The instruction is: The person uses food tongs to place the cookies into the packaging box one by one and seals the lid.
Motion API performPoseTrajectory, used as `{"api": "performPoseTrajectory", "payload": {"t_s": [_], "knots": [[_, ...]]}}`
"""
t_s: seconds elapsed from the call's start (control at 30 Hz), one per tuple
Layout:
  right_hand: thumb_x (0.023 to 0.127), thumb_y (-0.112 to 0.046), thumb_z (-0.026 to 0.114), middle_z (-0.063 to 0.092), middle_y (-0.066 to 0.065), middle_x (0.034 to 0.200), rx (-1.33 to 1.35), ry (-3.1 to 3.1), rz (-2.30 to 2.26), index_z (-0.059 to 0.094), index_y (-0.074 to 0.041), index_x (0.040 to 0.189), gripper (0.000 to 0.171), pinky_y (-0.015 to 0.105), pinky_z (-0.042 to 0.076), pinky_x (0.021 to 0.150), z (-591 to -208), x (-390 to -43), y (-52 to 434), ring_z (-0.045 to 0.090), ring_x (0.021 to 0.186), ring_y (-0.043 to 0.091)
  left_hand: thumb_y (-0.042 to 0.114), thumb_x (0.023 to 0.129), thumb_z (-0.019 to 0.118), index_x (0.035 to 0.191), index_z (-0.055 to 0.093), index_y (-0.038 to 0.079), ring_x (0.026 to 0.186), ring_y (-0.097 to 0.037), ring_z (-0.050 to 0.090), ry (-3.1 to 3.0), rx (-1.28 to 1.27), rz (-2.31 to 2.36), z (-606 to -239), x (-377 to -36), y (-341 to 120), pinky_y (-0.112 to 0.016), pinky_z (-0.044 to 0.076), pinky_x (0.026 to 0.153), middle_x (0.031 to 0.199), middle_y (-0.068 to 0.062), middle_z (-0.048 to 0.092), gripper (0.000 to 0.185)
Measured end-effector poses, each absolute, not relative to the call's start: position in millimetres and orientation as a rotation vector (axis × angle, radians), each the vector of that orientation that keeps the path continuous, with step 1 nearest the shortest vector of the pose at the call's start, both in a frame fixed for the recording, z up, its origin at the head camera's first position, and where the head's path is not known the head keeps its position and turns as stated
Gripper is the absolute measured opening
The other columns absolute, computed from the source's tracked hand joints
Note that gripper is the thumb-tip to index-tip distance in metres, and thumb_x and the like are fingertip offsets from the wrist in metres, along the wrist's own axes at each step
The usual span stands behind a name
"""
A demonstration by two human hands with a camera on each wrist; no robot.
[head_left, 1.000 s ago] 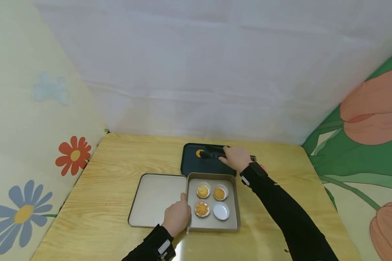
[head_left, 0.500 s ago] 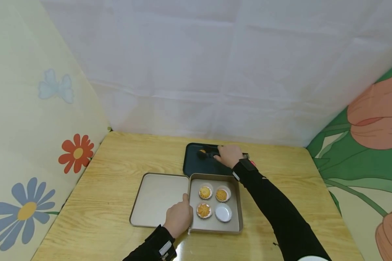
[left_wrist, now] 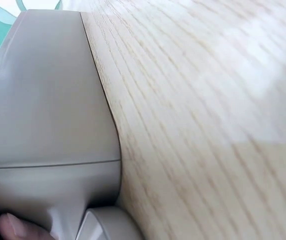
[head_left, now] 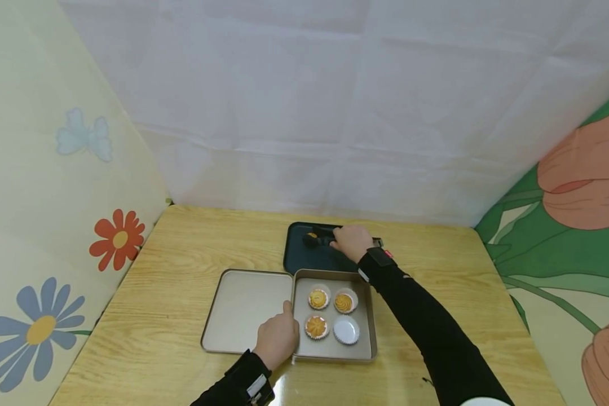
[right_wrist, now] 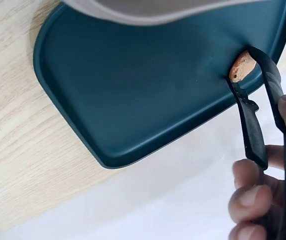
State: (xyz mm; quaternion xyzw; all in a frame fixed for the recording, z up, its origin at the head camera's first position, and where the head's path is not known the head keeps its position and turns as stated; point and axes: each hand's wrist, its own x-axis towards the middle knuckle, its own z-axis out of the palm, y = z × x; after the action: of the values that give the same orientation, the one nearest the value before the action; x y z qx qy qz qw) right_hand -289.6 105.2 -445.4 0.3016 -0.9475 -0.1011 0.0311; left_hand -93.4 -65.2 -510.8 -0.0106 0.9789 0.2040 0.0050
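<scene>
right hand: my right hand (head_left: pixel 353 242) is gripping the black tongs (right_wrist: pixel 255 127), fingers curled round the handles, reaching out over the dark teal tray (right_wrist: pixel 148 85) at about 12 o'clock on the bench (head_left: pixel 182 248)

tongs: the tips are closing round a little orange cookie (right_wrist: pixel 240 67), one arm on each side of it, right by the tray's far rim

cookie: sitting at the far left end of the teal tray, roughly 11 o'clock from my hand in the head view

left hand: my left hand (head_left: pixel 276 338) is holding the near left edge of the tan box (head_left: pixel 367 316), thumb up along the wall; the wrist view is only showing one fingertip against the tin's side

box: at about 6 o'clock from the teal tray, carrying three cookies in paper cups (head_left: pixel 317 298) plus one empty white cup (head_left: pixel 345 330) at its 5 o'clock corner

lid: the flat tan lid (head_left: pixel 238 310) is lying at 9 o'clock of the box, touching it
</scene>
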Motion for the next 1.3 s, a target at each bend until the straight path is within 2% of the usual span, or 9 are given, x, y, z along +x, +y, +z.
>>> {"api": "performPoseTrajectory", "payload": {"t_s": [0.17, 0.33, 0.47, 0.6, 0.73, 0.83, 0.97, 1.13, 1.3], "knots": [[0.088, -0.037, 0.056, 0.046, 0.001, 0.057, 0.954, -2.918, -0.274, 0.06, -0.011, 0.083, 0.026, 0.03, 0.038, 0.052, -448.5, -288.5, 110.7, 0.045, 0.05, 0.015, 0.013, 0.083, 0.048, 0.106, 0.047, -0.005, 0.042, -0.022, 0.047, 3.067, -0.024, 0.637, -511.3, -93.0, -64.6, -0.037, 0.035, 0.038, 0.052, -0.007, 0.047, 0.029], [0.089, -0.037, 0.055, 0.046, 0.002, 0.058, 0.942, -2.93, -0.162, 0.058, -0.01, 0.083, 0.027, 0.033, 0.04, 0.054, -450.0, -287.8, 118.6, 0.047, 0.052, 0.017, 0.013, 0.083, 0.049, 0.106, 0.047, -0.005, 0.042, -0.021, 0.047, 3.066, -0.016, 0.638, -512.1, -93.0, -64.4, -0.036, 0.035, 0.038, 0.052, -0.006, 0.047, 0.029], [0.089, -0.038, 0.055, 0.055, 0.005, 0.066, 0.905, -2.949, -0.023, 0.061, -0.007, 0.091, 0.031, 0.036, 0.044, 0.058, -447.0, -284.2, 126.8, 0.054, 0.059, 0.02, 0.013, 0.083, 0.049, 0.104, 0.047, -0.004, 0.041, -0.02, 0.046, 3.06, -0.012, 0.642, -512.7, -92.6, -64.2, -0.036, 0.034, 0.038, 0.051, -0.006, 0.046, 0.027], [0.089, -0.038, 0.055, 0.062, 0.009, 0.079, 0.87, -2.94, 0.157, 0.063, -0.005, 0.101, 0.036, 0.037, 0.045, 0.064, -434.9, -271.5, 139.4, 0.058, 0.067, 0.023, 0.013, 0.083, 0.049, 0.108, 0.047, -0.005, 0.042, -0.02, 0.046, 3.043, -0.009, 0.646, -512.3, -93.3, -63.6, -0.035, 0.034, 0.038, 0.052, -0.006, 0.046, 0.031], [0.088, -0.037, 0.056, 0.063, 0.01, 0.079, 0.879, -2.841, 0.185, 0.063, -0.003, 0.105, 0.039, 0.036, 0.046, 0.062, -416.4, -243.4, 159.3, 0.059, 0.064, 0.022, 0.014, 0.084, 0.048, 0.114, 0.047, -0.007, 0.043, -0.021, 0.047, 3.032, -0.028, 0.642, -510.6, -94.8, -64.1, -0.036, 0.034, 0.039, 0.053, -0.007, 0.048, 0.037], [0.084, -0.036, 0.062, 0.061, 0.008, 0.07, 0.901, -2.742, 0.114, 0.064, -0.004, 0.105, 0.038, 0.033, 0.045, 0.052, -408.4, -212.5, 178.2, 0.056, 0.055, 0.019, 0.015, 0.085, 0.047, 0.118, 0.046, -0.008, 0.044, -0.022, 0.048, 3.019, -0.048, 0.637, -510.0, -95.8, -65.3, -0.036, 0.035, 0.039, 0.055, -0.008, 0.05, 0.04], [0.081, -0.037, 0.065, 0.051, 0.002, 0.059, 0.916, -2.727, -0.048, 0.063, -0.008, 0.101, 0.036, 0.026, 0.033, 0.039, -407.7, -164.7, 203.7, 0.042, 0.042, 0.01, 0.015, 0.086, 0.046, 0.122, 0.044, -0.008, 0.046, -0.023, 0.049, 2.993, -0.06, 0.641, -508.8, -96.6, -66.3, -0.037, 0.036, 0.04, 0.057, -0.01, 0.052, 0.043], [0.078, -0.043, 0.066, 0.048, 0.001, 0.057, 0.946, -2.758, -0.288, 0.064, -0.01, 0.101, 0.04, 0.023, 0.025, 0.036, -413.5, -115.9, 221.9, 0.029, 0.038, 0.007, 0.015, 0.087, 0.046, 0.121, 0.043, -0.008, 0.047, -0.023, 0.05, 2.963, -0.056, 0.673, -507.1, -97.5, -67.3, -0.038, 0.037, 0.041, 0.06, -0.011, 0.054, 0.041], [0.076, -0.045, 0.068, 0.047, 0.001, 0.056, 1.016, -2.705, -0.342, 0.064, -0.012, 0.098, 0.04, 0.023, 0.023, 0.035, -422.2, -93.8, 224.4, 0.027, 0.036, 0.008, 0.016, 0.087, 0.045, 0.12, 0.043, -0.006, 0.048, -0.023, 0.05, 2.946, -0.063, 0.676, -507.8, -99.3, -64.5, -0.037, 0.037, 0.042, 0.061, -0.011, 0.054, 0.04]]}}
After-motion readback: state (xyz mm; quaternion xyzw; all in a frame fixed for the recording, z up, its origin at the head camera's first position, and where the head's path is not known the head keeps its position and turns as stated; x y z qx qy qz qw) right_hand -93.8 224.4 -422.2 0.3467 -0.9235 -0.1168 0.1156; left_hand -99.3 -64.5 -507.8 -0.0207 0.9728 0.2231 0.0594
